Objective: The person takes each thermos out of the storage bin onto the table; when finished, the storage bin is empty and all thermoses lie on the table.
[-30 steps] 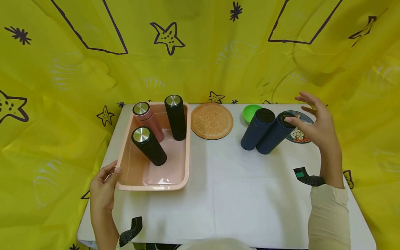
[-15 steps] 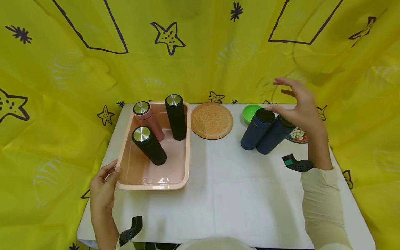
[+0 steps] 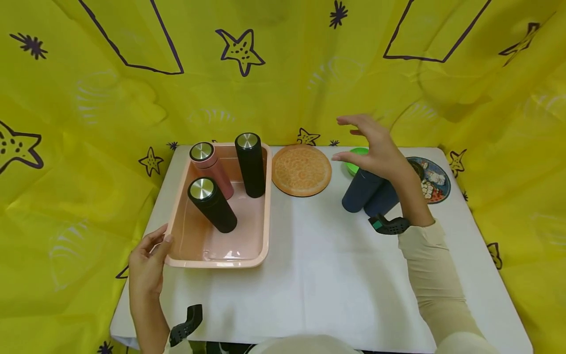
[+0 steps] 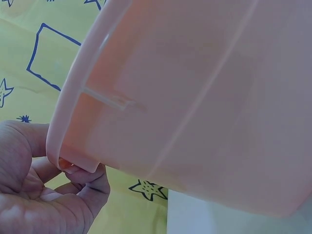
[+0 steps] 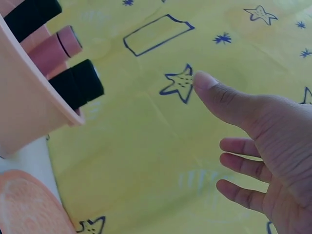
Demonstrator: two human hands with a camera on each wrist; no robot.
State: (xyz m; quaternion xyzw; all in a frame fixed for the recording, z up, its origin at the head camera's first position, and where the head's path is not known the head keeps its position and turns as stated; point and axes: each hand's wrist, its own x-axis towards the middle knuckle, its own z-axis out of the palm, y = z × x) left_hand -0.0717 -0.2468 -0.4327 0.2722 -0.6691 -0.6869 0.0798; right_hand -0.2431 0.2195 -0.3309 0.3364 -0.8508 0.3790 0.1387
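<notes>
My left hand (image 3: 148, 268) pinches the rim of a peach plastic tub (image 3: 266, 236) at its near left corner. In the left wrist view, thumb and curled fingers hold that tub rim (image 4: 63, 117). Inside the tub stand a pink flask (image 3: 215, 172) and two black flasks, one at the back right (image 3: 250, 167) and one nearer the front (image 3: 214, 206). My right hand (image 3: 378, 152) hangs, fingers spread and holding nothing, over two navy flasks (image 3: 359, 192) that stand side by side. It hides their lids. The right wrist view shows thumb and fingers apart.
A round orange-brown mat (image 3: 301, 170) lies right of the tub. Behind the navy flasks is a green bowl (image 3: 352, 168), partly hidden. A patterned oval plate (image 3: 438, 179) sits at the far right. A yellow patterned curtain (image 3: 283, 88) hangs behind the white table (image 3: 327, 285).
My right hand has moved left, from above the right navy flask and the plate, past both navy flasks toward the green bowl. The left hand and the tub stay put.
</notes>
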